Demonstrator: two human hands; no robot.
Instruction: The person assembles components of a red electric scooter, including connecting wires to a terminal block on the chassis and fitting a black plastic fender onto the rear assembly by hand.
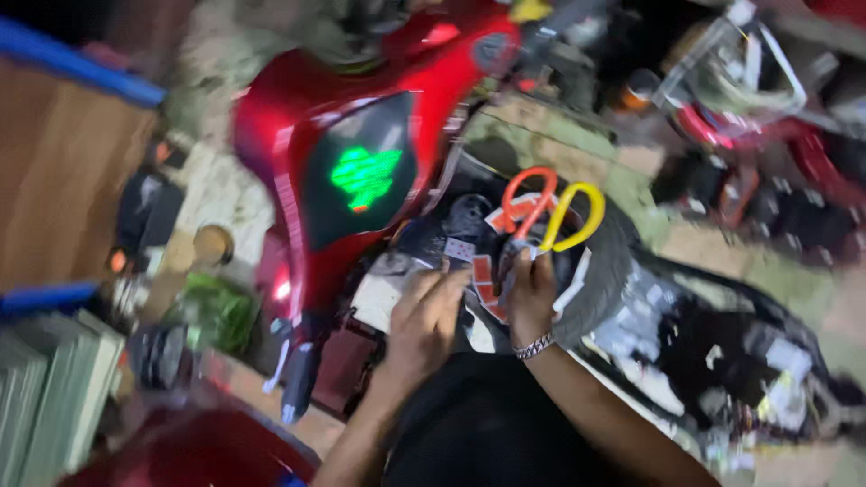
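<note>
Your right hand [532,293] is curled shut around the scissors with one red loop and one yellow loop handle [552,215], and the loops stick up just above your fingers [521,271]; the blades are hidden, so I can't tell how far they're open. Your left hand [424,325] is bent loosely with the fingertips pressing the small red and white sticker sheet [483,280], which sits right between both sets of fingers. It's all blurry, so I'd say slow down: keep the sheet pinned flat close to the cut line and take short snips, with your left fingertips off to the side of the blades. The glossy red scooter body panel [361,153] sits just beyond your left fingers, so watch your elbow.
</note>
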